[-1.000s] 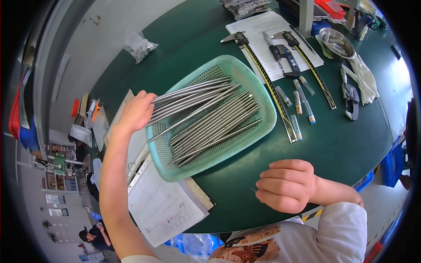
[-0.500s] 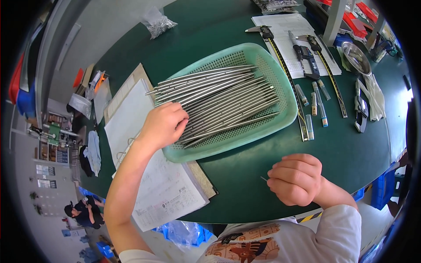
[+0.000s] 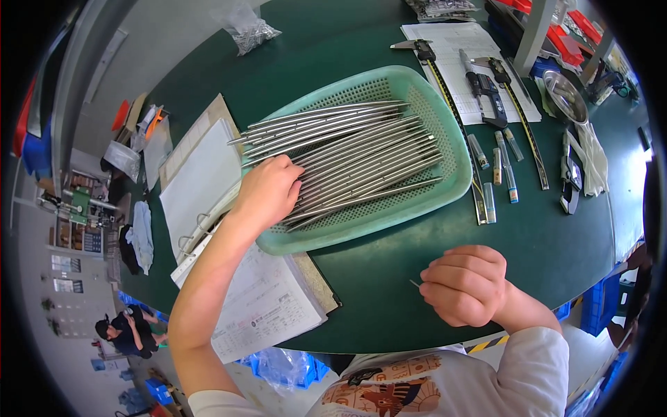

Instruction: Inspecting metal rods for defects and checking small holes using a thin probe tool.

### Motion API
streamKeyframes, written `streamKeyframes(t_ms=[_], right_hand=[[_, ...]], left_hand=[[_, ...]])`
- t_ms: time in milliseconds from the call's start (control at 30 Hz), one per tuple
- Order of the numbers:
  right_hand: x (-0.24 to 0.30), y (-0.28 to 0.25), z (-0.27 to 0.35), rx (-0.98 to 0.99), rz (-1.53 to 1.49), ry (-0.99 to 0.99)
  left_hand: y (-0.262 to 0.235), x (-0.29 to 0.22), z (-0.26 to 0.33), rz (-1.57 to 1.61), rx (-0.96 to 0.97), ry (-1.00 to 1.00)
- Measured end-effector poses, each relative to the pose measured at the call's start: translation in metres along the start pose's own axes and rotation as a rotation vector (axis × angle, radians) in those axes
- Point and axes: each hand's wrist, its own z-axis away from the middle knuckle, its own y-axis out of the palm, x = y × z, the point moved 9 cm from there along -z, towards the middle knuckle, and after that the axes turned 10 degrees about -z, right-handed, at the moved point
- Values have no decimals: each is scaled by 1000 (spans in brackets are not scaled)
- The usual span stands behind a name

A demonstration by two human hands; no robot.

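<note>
A dark green workbench (image 3: 389, 278) curves in front of me, in a workshop with shelving and cluttered floor off to the left, where another person crouches far below the bench edge.

In the middle of the bench sits a pale green plastic basket (image 3: 455, 163) with a perforated floor, holding a loose pile of long thin metal rods (image 3: 361, 163). The rods lie with their long axis running left to right, tilted slightly so the right ends sit further from me.

My left hand (image 3: 267, 191) is much the nearer one: it reaches over the basket's near left rim, fingers curled down onto the left ends of the rods. I cannot tell whether it has gripped any.

My right hand (image 3: 462, 285) rests on the bare bench just in front of the basket, apart from it, closed in a loose fist. A thin metal pin (image 3: 415, 283) pokes out from its left side.

An open ring binder (image 3: 208, 208) of papers lies left of the basket, partly under my forearm. On the far right are calipers (image 3: 483, 87) on a paper sheet (image 3: 451, 42), small vials (image 3: 497, 170), a steel bowl (image 3: 564, 97) and white gloves (image 3: 594, 160).
</note>
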Motion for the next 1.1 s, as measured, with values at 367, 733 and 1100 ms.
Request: streamKeyframes(t_ms=[367,733,1100], right_hand=[[-3,6,2,18,-29,20],[-6,6,4,-1,-21,38],[-1,5,8,-48,-12,17]], left_hand=[[-14,-29,4,52,-63,29],[-6,-40,4,-65,64,144],[10,-47,2,-227,31,175]])
